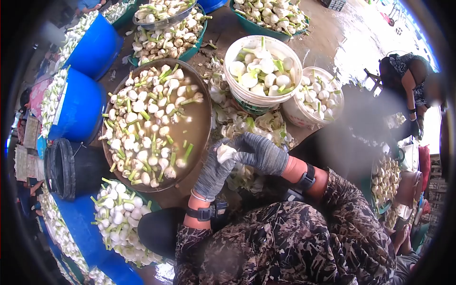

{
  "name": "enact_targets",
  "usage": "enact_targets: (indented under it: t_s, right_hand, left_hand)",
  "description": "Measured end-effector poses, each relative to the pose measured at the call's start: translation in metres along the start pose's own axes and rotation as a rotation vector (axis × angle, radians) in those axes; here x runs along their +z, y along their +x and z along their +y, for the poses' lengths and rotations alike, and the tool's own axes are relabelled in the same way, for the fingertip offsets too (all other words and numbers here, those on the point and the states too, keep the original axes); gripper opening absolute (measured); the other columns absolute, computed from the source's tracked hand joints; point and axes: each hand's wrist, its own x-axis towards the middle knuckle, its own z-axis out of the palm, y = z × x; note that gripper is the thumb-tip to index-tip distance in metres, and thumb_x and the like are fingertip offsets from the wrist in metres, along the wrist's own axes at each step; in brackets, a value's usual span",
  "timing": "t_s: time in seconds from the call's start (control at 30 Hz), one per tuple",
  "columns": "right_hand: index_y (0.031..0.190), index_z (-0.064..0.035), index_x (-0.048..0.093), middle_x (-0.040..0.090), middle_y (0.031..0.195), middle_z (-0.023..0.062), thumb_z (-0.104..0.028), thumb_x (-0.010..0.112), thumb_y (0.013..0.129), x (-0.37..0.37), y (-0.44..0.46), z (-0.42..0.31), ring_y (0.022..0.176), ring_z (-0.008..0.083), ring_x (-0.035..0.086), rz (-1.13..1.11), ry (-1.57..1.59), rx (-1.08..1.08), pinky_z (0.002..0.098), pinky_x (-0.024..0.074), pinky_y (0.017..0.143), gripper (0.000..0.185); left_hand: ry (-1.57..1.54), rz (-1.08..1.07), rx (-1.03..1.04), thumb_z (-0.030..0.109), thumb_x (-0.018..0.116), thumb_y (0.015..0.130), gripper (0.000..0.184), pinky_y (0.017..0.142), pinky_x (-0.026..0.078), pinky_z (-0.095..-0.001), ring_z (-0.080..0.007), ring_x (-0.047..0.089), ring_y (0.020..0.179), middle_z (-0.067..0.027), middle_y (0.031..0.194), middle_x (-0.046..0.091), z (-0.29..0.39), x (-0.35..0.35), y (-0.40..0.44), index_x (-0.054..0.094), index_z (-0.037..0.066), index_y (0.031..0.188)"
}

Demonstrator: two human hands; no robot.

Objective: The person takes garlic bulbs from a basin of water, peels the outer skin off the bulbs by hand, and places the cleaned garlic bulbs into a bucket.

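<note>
Both of my hands wear grey knit gloves and meet in front of my lap. My left hand [213, 173] is closed around a white garlic bulb [225, 153], which shows at the fingertips. My right hand [265, 154] comes in from the right, its fingers bent and pinching at the bulb's side; the exact contact is partly hidden. Just left of my hands is a wide round tub [207, 128] of murky water with floating garlic bulbs [142, 114]. Beneath and beyond my hands lies a heap of peeled garlic skins and leaves [256, 124].
Ahead stand a white bucket [247, 99] and a smaller bucket [304, 116], both holding white bulbs. Green basins [194, 50] of garlic stand farther back. Blue tubs [90, 52] and a black bucket [61, 166] line the left. Another person [411, 80] bends at the right.
</note>
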Motion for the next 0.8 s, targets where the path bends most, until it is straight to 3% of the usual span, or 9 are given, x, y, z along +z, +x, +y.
enact_targets:
  t_s: [0.1,0.2,0.37,0.47,0.53,0.6,0.67,0.73,0.8]
  right_hand:
    - [0.096,-0.0045,0.065,0.067,0.083,0.0142,-0.017,0.072,0.084,0.005,0.000,0.002,0.073,0.0289,0.064,0.162,-0.254,-0.049,0.0354,0.0516,0.069,0.019]
    - [0.093,-0.0034,0.064,0.066,0.081,0.0156,-0.018,0.071,0.085,0.008,0.001,-0.003,0.072,0.0310,0.063,0.210,-0.349,0.033,0.0368,0.0507,0.066,0.019]
    - [0.092,0.0023,0.062,0.065,0.079,0.0108,-0.028,0.064,0.093,0.011,0.013,0.037,0.073,0.0139,0.057,0.285,0.084,0.322,0.0341,0.0494,0.070,0.030]
    - [0.095,0.0021,0.063,0.066,0.082,0.0100,-0.031,0.065,0.092,0.006,0.008,0.017,0.075,0.0138,0.058,0.215,0.236,0.331,0.0324,0.0496,0.072,0.033]
    - [0.099,0.0013,0.064,0.067,0.085,0.0095,-0.035,0.065,0.092,0.000,0.008,0.019,0.076,0.0140,0.059,0.112,0.205,0.371,0.0315,0.0498,0.074,0.037]
    - [0.100,0.0008,0.065,0.067,0.084,0.0094,-0.035,0.066,0.091,-0.006,0.006,0.003,0.076,0.0139,0.059,-0.017,-0.214,0.338,0.0310,0.0501,0.074,0.037]
    - [0.099,0.0014,0.064,0.066,0.081,0.0086,-0.032,0.068,0.090,-0.005,0.008,0.016,0.073,0.0149,0.058,0.042,-0.139,0.319,0.0316,0.0500,0.072,0.035]
    - [0.097,0.0019,0.064,0.066,0.078,0.0083,-0.028,0.069,0.090,-0.013,0.015,0.020,0.072,0.0137,0.058,0.037,-0.202,0.359,0.0303,0.0498,0.069,0.031]
    - [0.094,0.0018,0.063,0.065,0.077,0.0092,-0.030,0.063,0.093,-0.029,0.022,0.016,0.065,0.0115,0.059,0.351,0.362,0.531,0.0309,0.0516,0.064,0.032]
  left_hand:
    - [0.112,0.060,0.094,0.028,0.062,0.093,0.056,0.099,0.043,-0.0366,-0.0239,0.055,0.108,-0.0137,0.120,0.054,0.018,0.002,-0.001,0.040,0.002,0.137]
    - [0.100,0.053,0.042,0.017,0.059,0.093,0.050,0.102,0.040,-0.0311,-0.0187,0.052,0.113,-0.0083,0.124,0.053,0.023,0.006,-0.002,0.042,0.001,0.137]
    - [0.097,0.034,0.110,0.022,0.063,0.089,0.058,0.105,0.039,-0.0350,-0.0222,0.050,0.121,-0.0112,0.131,0.052,0.032,0.011,0.003,0.041,0.002,0.139]
    - [0.103,0.167,0.150,0.015,0.063,0.087,0.056,0.102,0.042,-0.0364,-0.0261,0.052,0.120,-0.0166,0.129,0.052,0.016,0.012,0.004,0.040,0.004,0.137]
    - [-0.028,0.215,0.179,0.014,0.064,0.086,0.052,0.098,0.045,-0.0347,-0.0228,0.055,0.115,-0.0132,0.126,0.055,0.010,0.011,0.004,0.044,0.003,0.134]
    - [-0.017,0.232,0.038,0.017,0.065,0.087,0.042,0.093,0.046,-0.0328,-0.0176,0.056,0.107,-0.0087,0.116,0.060,0.006,0.012,0.006,0.053,0.003,0.125]
    - [0.050,0.288,0.009,0.019,0.066,0.088,0.037,0.089,0.047,-0.0317,-0.0147,0.057,0.102,-0.0062,0.110,0.063,0.009,0.015,0.006,0.058,0.003,0.121]
    - [-0.431,0.195,-0.108,0.022,0.067,0.089,0.041,0.090,0.048,-0.0310,-0.0146,0.058,0.103,-0.0070,0.111,0.064,0.016,0.014,0.005,0.058,0.002,0.123]
    - [-0.564,0.192,-0.112,0.023,0.067,0.089,0.044,0.092,0.048,-0.0312,-0.0154,0.058,0.104,-0.0076,0.114,0.064,0.018,0.016,-0.002,0.056,0.001,0.126]
